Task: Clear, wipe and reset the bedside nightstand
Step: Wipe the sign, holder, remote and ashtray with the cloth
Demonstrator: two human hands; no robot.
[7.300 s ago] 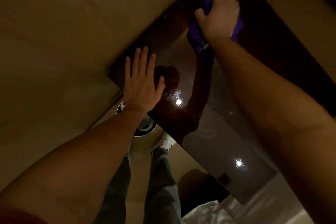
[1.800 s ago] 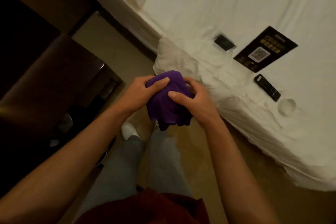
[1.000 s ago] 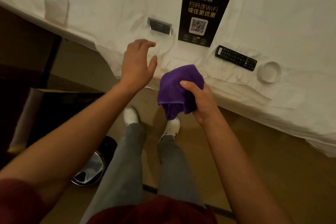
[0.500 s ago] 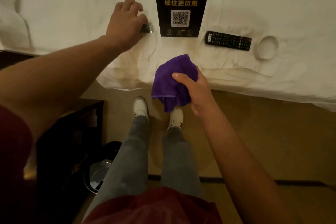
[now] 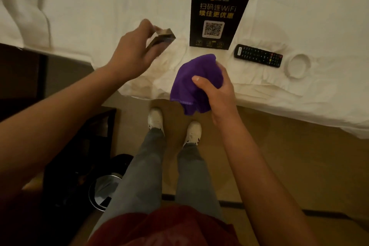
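Observation:
My left hand grips a small dark rectangular holder, lifted just above the white bed sheet. My right hand clutches a bunched purple cloth over the bed's edge. On the sheet lie a black WiFi sign with a QR code, a black remote control to its right, and a round white ashtray further right. The dark nightstand stands low at the left, mostly behind my left arm.
A round metal-lined bin sits on the floor beside the nightstand, next to my left leg. My feet in white shoes stand on the tan floor in front of the bed. A rumpled duvet lies at the upper left.
My left hand has closed on the small holder and lifted it off the sheet. My right hand keeps the cloth in about the same place.

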